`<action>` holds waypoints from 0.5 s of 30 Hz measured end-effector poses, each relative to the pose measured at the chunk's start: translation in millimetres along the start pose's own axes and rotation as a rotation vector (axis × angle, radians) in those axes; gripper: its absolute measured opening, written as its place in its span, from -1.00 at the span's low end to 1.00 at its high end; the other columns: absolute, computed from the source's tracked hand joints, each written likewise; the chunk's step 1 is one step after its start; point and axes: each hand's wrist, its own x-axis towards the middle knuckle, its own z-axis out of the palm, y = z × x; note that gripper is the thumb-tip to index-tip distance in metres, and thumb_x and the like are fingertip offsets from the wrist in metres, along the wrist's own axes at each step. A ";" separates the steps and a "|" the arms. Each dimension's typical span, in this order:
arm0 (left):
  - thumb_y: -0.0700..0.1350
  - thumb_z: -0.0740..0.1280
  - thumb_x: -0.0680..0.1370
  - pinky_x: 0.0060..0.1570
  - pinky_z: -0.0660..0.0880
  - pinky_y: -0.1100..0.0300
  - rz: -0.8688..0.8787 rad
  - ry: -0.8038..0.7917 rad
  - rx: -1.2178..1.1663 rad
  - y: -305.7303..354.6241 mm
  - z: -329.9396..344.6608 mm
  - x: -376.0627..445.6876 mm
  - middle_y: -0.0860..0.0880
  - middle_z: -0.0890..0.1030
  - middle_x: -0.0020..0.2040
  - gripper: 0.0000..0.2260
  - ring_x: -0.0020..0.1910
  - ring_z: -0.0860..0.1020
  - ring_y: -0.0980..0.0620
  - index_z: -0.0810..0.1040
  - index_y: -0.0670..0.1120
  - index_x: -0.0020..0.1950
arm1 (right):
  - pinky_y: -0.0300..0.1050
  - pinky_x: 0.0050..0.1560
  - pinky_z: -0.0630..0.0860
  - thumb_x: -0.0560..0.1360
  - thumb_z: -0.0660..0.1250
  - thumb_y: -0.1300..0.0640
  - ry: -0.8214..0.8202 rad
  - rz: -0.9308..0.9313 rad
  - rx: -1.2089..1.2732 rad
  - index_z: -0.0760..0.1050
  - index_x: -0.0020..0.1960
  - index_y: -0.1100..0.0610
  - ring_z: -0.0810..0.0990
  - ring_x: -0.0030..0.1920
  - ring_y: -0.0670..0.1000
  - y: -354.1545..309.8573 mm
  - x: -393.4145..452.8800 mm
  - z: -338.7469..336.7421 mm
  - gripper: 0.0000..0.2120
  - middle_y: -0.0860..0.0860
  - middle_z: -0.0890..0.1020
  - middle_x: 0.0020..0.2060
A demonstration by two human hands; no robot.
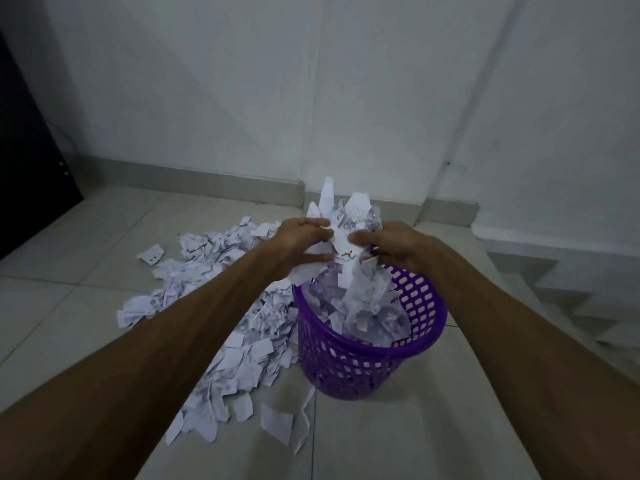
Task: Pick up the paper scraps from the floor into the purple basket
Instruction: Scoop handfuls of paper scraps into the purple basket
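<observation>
A purple perforated basket (424,308) stands on the tiled floor, filled with white paper scraps. Directly above its far rim, my left hand (299,242) and my right hand (393,242) hold a big bundle of paper scraps (341,216) between them, fingers curled round it from either side. Some pieces hang from the bundle down into the basket. A long pile of loose paper scraps (228,327) lies on the floor to the left of the basket, reaching from near the wall toward me.
A white wall with a grey skirting (194,178) runs close behind the basket. A dark door or cabinet (24,161) stands at the far left. To the right, steps (561,289) drop away. A few single scraps (277,424) lie in front of the basket.
</observation>
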 end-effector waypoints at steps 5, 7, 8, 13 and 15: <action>-0.29 0.34 0.57 -0.27 0.63 0.15 -0.082 -0.073 -0.094 -2.8 3.8 -2.6 -0.19 0.59 0.18 -0.77 0.11 0.61 -0.14 0.54 -0.24 0.22 | -0.10 -0.12 0.66 0.45 0.49 0.26 -0.005 0.002 0.005 0.57 0.19 0.30 0.67 -0.13 0.08 7.1 0.3 -9.0 -0.67 0.20 0.68 0.05; -0.22 0.35 0.58 -0.24 0.63 0.15 -0.091 -0.120 -0.113 -4.7 3.1 -2.8 -0.21 0.59 0.21 -0.76 0.16 0.60 -0.15 0.54 -0.24 0.24 | -0.04 -0.01 0.65 0.43 0.50 0.25 0.012 0.011 -0.021 0.57 0.19 0.29 0.67 -0.08 0.10 8.3 1.4 -11.6 -0.65 0.20 0.68 0.06; -0.19 0.34 0.59 -0.23 0.63 0.14 -0.102 -0.142 -0.098 -4.3 3.4 -2.8 -0.19 0.60 0.21 -0.76 0.16 0.61 -0.14 0.55 -0.22 0.24 | -0.03 -0.02 0.64 0.43 0.51 0.24 0.022 0.018 -0.029 0.57 0.18 0.29 0.67 -0.09 0.10 8.5 0.7 -13.4 -0.65 0.20 0.68 0.05; -0.12 0.29 0.62 -0.13 0.65 0.07 -0.138 -0.198 0.046 -1.5 -3.5 -3.6 -0.14 0.63 0.15 -0.78 0.03 0.64 -0.08 0.54 -0.14 0.24 | -0.12 -0.26 0.63 0.44 0.50 0.25 0.010 0.033 -0.079 0.59 0.08 0.24 0.65 -0.28 0.03 10.8 -3.7 -13.2 -0.76 0.14 0.68 -0.11; -0.11 0.29 0.62 -0.05 0.65 0.03 -0.154 -0.190 0.110 -1.5 -7.8 -3.6 -0.14 0.63 0.15 -0.75 0.04 0.63 -0.10 0.53 -0.13 0.28 | -0.11 -0.24 0.65 0.44 0.50 0.25 0.001 0.036 -0.116 0.59 0.08 0.23 0.65 -0.27 0.03 12.7 -3.9 -12.1 -0.77 0.13 0.68 -0.10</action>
